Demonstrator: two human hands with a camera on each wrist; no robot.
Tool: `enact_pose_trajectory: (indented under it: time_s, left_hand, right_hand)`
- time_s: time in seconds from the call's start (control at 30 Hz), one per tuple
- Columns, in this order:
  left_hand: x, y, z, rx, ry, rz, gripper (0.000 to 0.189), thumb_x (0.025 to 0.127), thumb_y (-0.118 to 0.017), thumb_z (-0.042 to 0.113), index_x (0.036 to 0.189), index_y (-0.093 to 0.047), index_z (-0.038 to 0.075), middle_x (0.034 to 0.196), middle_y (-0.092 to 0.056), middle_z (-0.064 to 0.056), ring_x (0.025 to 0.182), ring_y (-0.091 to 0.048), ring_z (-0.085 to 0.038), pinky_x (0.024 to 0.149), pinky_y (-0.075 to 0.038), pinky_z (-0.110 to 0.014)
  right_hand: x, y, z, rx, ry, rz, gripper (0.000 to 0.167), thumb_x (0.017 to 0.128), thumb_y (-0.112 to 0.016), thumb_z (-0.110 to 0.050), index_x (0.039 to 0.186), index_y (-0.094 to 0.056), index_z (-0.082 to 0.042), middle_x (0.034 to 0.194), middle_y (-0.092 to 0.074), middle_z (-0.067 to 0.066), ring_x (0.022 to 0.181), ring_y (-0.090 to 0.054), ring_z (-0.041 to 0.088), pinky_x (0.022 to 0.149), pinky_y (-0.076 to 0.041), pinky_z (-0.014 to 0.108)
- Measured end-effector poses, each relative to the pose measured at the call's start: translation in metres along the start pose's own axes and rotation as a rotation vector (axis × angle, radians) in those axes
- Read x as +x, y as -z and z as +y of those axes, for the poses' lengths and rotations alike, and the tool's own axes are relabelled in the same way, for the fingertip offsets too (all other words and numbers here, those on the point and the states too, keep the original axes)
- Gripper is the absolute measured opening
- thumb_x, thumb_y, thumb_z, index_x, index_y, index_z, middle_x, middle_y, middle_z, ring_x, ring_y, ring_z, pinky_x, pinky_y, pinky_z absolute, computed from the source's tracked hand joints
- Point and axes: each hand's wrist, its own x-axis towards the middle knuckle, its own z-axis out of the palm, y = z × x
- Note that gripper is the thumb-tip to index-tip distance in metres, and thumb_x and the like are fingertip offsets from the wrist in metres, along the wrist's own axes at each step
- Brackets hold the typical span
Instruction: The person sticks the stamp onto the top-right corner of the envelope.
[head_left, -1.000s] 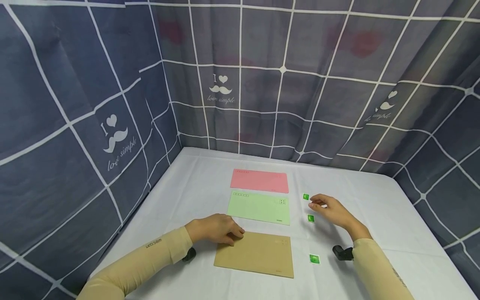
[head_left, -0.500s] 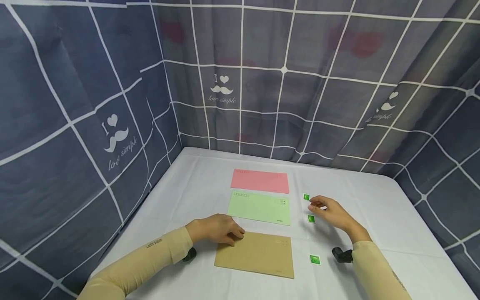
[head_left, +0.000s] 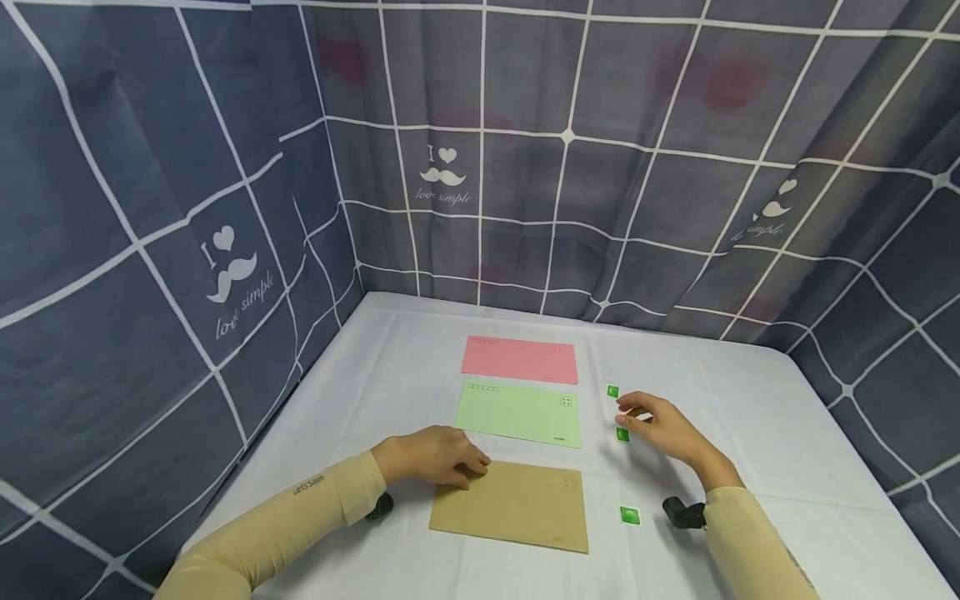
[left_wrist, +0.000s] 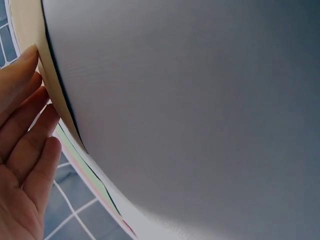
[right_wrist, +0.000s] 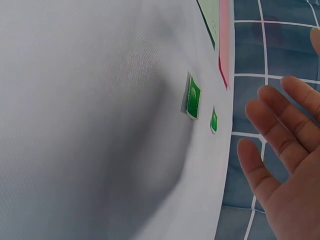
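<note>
My left hand rests its fingertips on the upper left corner of a brown envelope on the white table. Relaxed fingers lie along the brown edge in the left wrist view. To the right, my right hand hovers above the table with nothing in it, fingers loosely bent. Its fingertips are over the middle green stamp, partly overlapping it in the head view. The far green stamp lies just beyond, and the near green stamp beside the brown envelope. Two of the stamps appear in the right wrist view.
Beyond the brown envelope lie a light green envelope and a pink envelope, in a column. The white tablecloth ends at dark grid-patterned curtains behind and at both sides. A black wrist device sits under the right forearm.
My right hand has shifted slightly nearer to me, from beside the far stamp to over the middle one. My left hand and the envelopes have stayed in place.
</note>
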Motion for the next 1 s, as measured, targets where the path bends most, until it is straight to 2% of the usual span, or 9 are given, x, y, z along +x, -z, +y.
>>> enact_pose_trajectory:
  time_s: [0.2,0.7,1.0]
  left_hand:
    - [0.001,-0.001,0.001,0.003,0.009,-0.008,0.036,0.091,-0.074,0.030,0.126,-0.072,0.021,0.133,-0.066,0.009,0.123,-0.062,-0.005,0.102,-0.050,-0.022]
    - [0.000,0.000,0.000,0.004,-0.006,0.016,0.036,0.090,-0.076,0.028,0.125,-0.072,0.020,0.132,-0.067,0.007,0.121,-0.063,-0.005,0.099,-0.052,-0.021]
    - [0.000,0.001,0.002,0.003,-0.006,0.002,0.035,0.091,-0.075,0.028,0.125,-0.072,0.020,0.132,-0.068,0.006,0.122,-0.063,-0.007,0.100,-0.052,-0.022]
  right_hand:
    - [-0.003,-0.002,-0.003,0.013,-0.013,-0.001,0.035,0.097,-0.067,-0.023,0.122,-0.064,0.001,0.115,-0.069,0.012,0.103,-0.062,0.022,0.084,-0.052,0.034]
    - [-0.013,-0.005,-0.002,0.033,-0.027,-0.010,0.038,0.096,-0.068,-0.027,0.122,-0.064,0.001,0.114,-0.069,0.009,0.102,-0.062,0.020,0.086,-0.053,0.032]
    - [-0.020,-0.005,0.000,0.061,-0.045,-0.017,0.040,0.096,-0.068,-0.027,0.123,-0.063,0.002,0.115,-0.069,0.012,0.102,-0.063,0.020,0.085,-0.054,0.029]
